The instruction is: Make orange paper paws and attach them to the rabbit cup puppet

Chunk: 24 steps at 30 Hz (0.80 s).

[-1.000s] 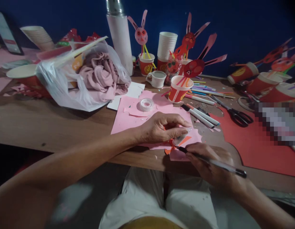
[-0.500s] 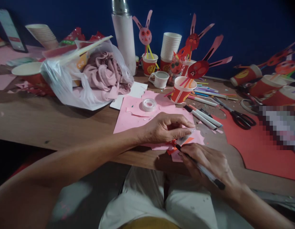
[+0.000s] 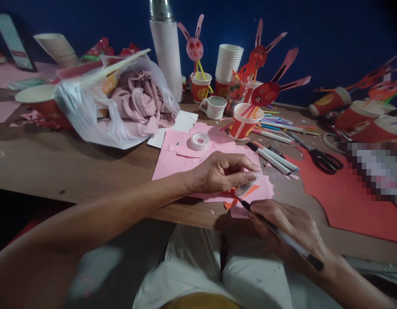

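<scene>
In the middle of the desk, my left hand (image 3: 218, 174) is closed, thumb and fingers pinching a small whitish translucent piece (image 3: 246, 188) of a kind I cannot make out. Under it lie orange-red paper pieces (image 3: 230, 205) on a pink paper sheet (image 3: 172, 163). My right hand (image 3: 287, 221) grips a pen (image 3: 293, 242) with a clear barrel and black ends. The pen's tip touches or nearly touches the lower end of the whitish piece. A roll of clear tape (image 3: 200, 141) rests on the pink paper beyond my left hand.
Markers (image 3: 272, 159) and black scissors (image 3: 320, 159) lie to the right, near red paper (image 3: 353, 210). Behind stand a paper cup (image 3: 246, 122) with a paper rabbit head, a small white mug (image 3: 214, 107) and a thermos (image 3: 168, 56). A plastic bag (image 3: 89, 116) sits at left.
My right hand has shifted slightly right with the pen, and the pen lies lower, with more of its front end showing. My left hand has hardly moved.
</scene>
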{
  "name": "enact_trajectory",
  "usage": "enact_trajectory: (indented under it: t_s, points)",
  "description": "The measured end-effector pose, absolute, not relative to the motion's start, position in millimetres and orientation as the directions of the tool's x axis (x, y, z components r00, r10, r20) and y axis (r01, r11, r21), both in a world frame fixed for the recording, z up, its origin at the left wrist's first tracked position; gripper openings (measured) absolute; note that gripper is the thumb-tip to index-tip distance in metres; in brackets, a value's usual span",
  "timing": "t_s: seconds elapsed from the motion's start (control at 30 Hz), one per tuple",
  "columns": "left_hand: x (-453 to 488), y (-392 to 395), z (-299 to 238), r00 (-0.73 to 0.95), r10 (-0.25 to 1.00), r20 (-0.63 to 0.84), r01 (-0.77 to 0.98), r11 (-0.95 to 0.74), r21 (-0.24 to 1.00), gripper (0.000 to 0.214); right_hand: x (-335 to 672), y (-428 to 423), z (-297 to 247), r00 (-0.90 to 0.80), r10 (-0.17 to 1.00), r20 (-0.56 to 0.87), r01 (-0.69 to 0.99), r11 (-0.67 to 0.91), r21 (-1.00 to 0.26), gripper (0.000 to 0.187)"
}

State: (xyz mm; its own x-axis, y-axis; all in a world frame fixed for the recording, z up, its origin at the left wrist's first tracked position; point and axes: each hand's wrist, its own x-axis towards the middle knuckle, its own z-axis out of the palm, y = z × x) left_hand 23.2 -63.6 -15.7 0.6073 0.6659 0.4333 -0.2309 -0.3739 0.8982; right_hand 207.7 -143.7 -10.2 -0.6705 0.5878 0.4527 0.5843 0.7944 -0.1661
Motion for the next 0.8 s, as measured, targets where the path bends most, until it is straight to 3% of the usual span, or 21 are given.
enact_trajectory:
  t_s: [0.2, 0.37, 0.57, 0.8]
  points:
    - [23.2, -64.2, -13.6, 0.611, 0.672, 0.418, -0.229, -0.355, 0.906, 0.026, 213.2, -141.1, -10.3, -0.645, 0.6, 0.474, 0.608, 0.778, -0.157, 0.01]
    - [23.0, -65.4, -12.8, 0.609, 0.677, 0.414, -0.247, -0.334, 0.91, 0.024, 221.5, -138.0, -18.5, -0.542, 0.695, 0.472, 0.683, 0.692, -0.234, 0.006]
    - [22.0, -66.0, -14.5, 0.628, 0.648, 0.431, -0.288, -0.321, 0.902, 0.02, 223.3, -135.9, -19.7, -0.227, 0.796, 0.562, 0.664, 0.548, -0.509, 0.006]
    - [21.2, -65.9, -16.7, 0.596, 0.64, 0.485, -0.25, -0.427, 0.869, 0.017, 227.1, -137.1, -25.8, 0.048, 0.913, 0.404, 0.478, 0.334, -0.812, 0.009]
